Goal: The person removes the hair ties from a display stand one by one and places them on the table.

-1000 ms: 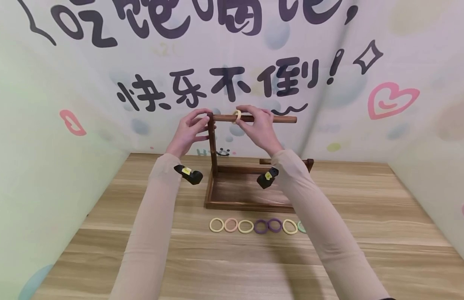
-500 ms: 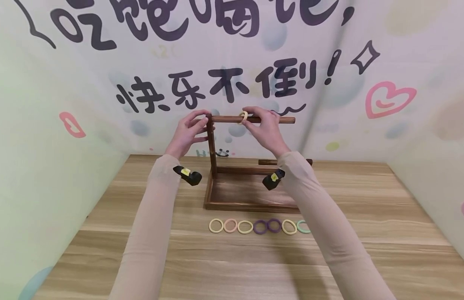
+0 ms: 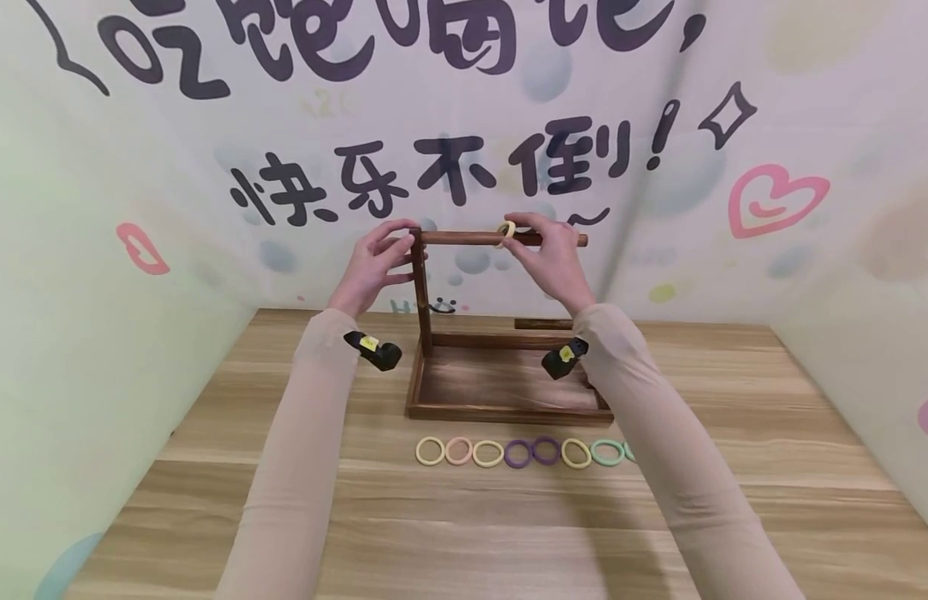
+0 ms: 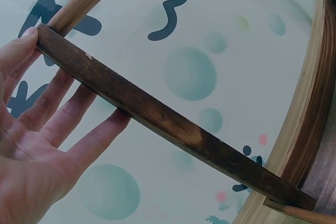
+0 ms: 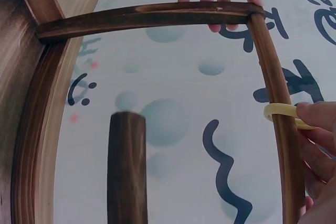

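A dark wooden stand has an upright post [image 3: 422,292] at its left and a round rod [image 3: 464,238] reaching right from the top. My left hand [image 3: 374,262] holds the top of the post, thumb at the corner and fingers spread behind it [image 4: 58,124]. Between thumb and fingertips, my right hand [image 3: 550,254] pinches a pale yellow hair tie [image 3: 506,231]. That hair tie encircles the rod, right of its middle, as the right wrist view also shows [image 5: 283,109].
Hair ties in yellow, pink [image 3: 459,451], purple [image 3: 518,454] and green [image 3: 607,452] lie in a row before the stand's tray base [image 3: 509,412]. A lower rod [image 3: 542,324] is partly hidden by the right arm. A printed backdrop [image 3: 321,250] stands behind the table [image 3: 404,533].
My right hand has moved right along the rod with the pale yellow hair tie, toward the rod's free end. The left hand stays on the post.
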{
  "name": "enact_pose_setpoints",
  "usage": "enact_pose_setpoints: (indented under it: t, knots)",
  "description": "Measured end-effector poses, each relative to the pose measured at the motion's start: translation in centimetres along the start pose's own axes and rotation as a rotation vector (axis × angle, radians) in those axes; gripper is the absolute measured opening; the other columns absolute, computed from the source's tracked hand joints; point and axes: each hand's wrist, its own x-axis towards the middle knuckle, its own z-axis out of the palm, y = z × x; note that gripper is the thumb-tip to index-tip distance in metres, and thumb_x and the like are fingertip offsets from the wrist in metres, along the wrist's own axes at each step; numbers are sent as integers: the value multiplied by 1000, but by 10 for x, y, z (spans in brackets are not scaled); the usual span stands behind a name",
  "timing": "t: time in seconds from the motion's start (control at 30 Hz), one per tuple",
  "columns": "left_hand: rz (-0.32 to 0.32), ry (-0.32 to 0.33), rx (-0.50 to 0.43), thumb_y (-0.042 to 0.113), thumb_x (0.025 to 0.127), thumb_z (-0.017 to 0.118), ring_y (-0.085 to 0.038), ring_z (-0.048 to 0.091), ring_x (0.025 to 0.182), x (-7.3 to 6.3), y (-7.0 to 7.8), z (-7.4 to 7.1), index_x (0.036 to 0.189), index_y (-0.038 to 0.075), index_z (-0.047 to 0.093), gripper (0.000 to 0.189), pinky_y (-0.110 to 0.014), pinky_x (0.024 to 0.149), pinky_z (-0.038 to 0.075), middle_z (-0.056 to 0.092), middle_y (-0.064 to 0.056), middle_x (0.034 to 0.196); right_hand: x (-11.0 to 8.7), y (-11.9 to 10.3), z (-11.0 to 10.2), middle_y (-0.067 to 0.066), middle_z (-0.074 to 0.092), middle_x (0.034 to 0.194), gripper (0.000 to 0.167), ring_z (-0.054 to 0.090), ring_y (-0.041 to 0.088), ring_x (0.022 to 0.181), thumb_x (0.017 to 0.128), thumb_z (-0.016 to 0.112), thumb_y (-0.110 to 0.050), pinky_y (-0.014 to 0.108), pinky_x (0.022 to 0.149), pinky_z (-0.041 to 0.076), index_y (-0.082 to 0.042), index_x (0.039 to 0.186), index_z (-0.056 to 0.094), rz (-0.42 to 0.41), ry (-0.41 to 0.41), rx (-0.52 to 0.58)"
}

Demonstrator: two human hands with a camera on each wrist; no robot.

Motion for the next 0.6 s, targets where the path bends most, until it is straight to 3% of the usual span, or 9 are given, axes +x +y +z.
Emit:
enact_pose_setpoints:
  t: [0.6]
  knots:
    - [0,6,-9,22,97,60,-28,64,103,0,0,2,122,17,61,25,-49,88,52,61,-16,114,-7,21,-24,15,69,107,31,64,29,100,89,71,-9,45,101,22,1,118,65,6,22,-77]
